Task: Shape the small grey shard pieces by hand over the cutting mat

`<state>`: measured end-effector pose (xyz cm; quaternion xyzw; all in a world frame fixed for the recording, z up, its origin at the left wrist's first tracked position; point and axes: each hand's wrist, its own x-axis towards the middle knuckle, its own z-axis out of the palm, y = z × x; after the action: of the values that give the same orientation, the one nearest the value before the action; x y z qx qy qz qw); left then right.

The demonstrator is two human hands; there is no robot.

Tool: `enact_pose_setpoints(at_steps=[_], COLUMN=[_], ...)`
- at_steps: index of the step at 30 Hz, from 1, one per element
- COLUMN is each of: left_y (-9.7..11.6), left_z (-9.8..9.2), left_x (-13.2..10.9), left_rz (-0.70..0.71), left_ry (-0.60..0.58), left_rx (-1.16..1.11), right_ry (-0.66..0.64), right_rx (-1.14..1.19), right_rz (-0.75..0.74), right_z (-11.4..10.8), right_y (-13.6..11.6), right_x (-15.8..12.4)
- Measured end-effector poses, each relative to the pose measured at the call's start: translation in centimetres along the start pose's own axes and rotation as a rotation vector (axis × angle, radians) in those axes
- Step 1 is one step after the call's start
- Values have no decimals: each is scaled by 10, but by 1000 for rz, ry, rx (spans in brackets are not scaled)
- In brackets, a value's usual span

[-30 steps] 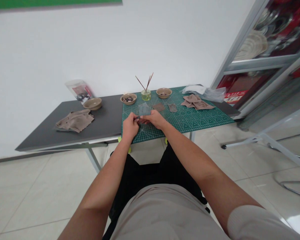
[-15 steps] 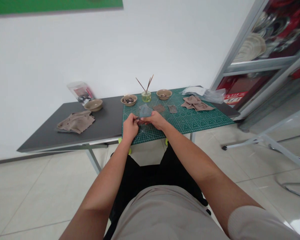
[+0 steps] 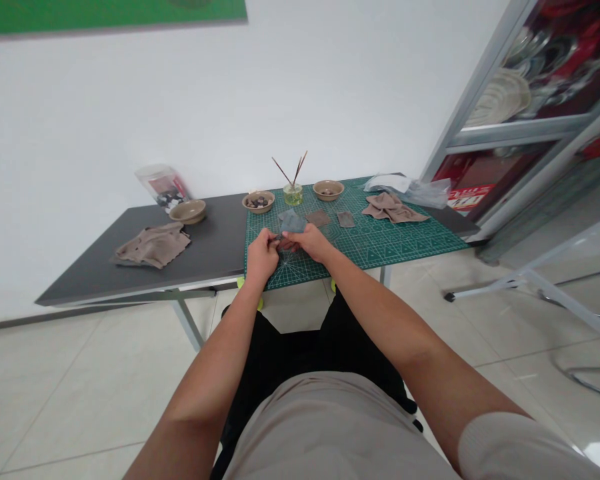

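Observation:
My left hand (image 3: 262, 257) and my right hand (image 3: 307, 243) are close together above the near part of a green cutting mat (image 3: 380, 243). Their fingertips pinch something small and dark (image 3: 279, 237), too small to identify. A grey-blue sheet (image 3: 291, 221) stands tilted just beyond my fingers, and its lower edge is hidden behind them. Farther along the mat lie a brown square of abrasive paper (image 3: 318, 218) and a grey one (image 3: 346, 219), both out of reach of my fingertips.
Behind the mat stand a bowl of pebbles (image 3: 258, 202), a glass jar with thin sticks (image 3: 293, 195) and a tan bowl (image 3: 328, 190). Taupe cloths (image 3: 391, 208) (image 3: 153, 245) lie on either side. The dark table's left part holds another bowl (image 3: 187, 212).
The grey-blue sheet has tilted and looks narrower than a second ago. My hands have stayed together over the mat, and the view has drifted slightly.

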<state>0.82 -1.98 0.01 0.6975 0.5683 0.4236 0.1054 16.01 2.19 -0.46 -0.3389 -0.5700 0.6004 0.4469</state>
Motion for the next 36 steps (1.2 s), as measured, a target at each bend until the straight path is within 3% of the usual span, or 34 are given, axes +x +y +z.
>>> enact_pose_setpoints(at_steps=[5,13,36], left_y=[0,-2,-4], left_z=[-1,-1,-1], left_x=[0,1,1], left_rz=[-20,1,46], left_ry=[14,-27,-60], left_rx=[-6,1,64], right_ry=[68,-32,15], right_rx=[-5,-69,-93], right_rz=[-18,-43,-9], right_z=[0,-5,-3], right_y=[0,2,0], right_x=[-1,-1,0])
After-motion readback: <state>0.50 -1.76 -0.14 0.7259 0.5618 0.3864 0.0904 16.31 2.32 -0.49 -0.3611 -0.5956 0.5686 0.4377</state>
